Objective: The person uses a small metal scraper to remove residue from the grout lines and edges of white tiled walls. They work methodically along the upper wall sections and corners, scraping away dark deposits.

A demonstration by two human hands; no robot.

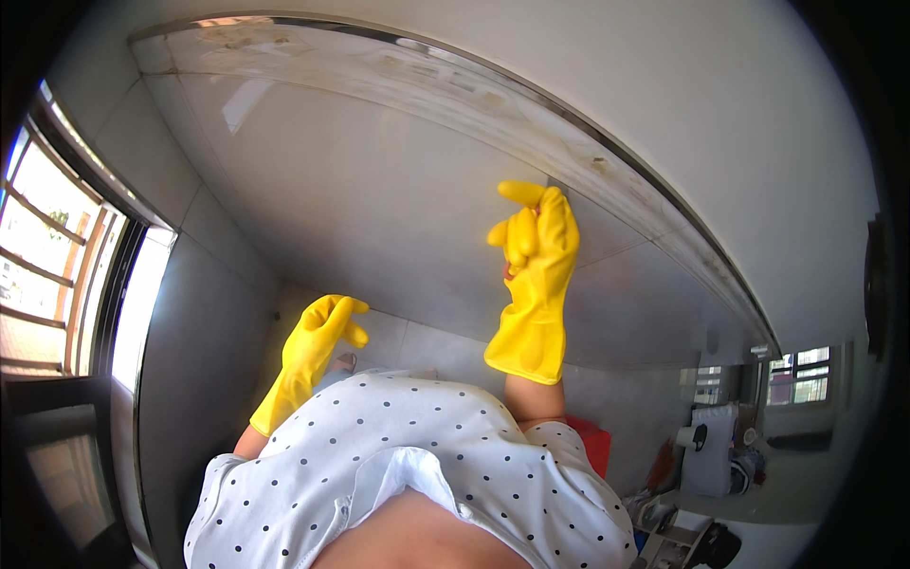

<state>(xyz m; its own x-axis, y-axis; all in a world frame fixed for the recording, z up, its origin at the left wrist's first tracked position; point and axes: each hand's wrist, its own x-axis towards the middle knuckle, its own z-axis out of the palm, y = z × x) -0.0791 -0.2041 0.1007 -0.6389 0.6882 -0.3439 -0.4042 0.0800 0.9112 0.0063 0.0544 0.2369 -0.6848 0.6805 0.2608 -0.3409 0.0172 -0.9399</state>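
Note:
Both hands wear yellow rubber gloves. My right hand (538,237) is raised beside the large grey tiled surface (360,161). Its fingers are curled, with the index finger sticking out to the left. Small reddish-brown bits show between the glove's fingers and at their lower side, but what they belong to is hidden. My left hand (320,332) hangs lower, in front of my body. Its fingers are loosely bent, the thumb is apart from them, and nothing shows in it. Above my right hand runs a pale ledge (408,71) with brownish stains and a shiny metal edge.
A barred window (62,256) lets in bright light at the left, above a dark framed panel (66,465). Light floor tiles (417,341) lie below. A red object (590,444) stands behind my right arm. Various household items (711,450) crowd the lower right.

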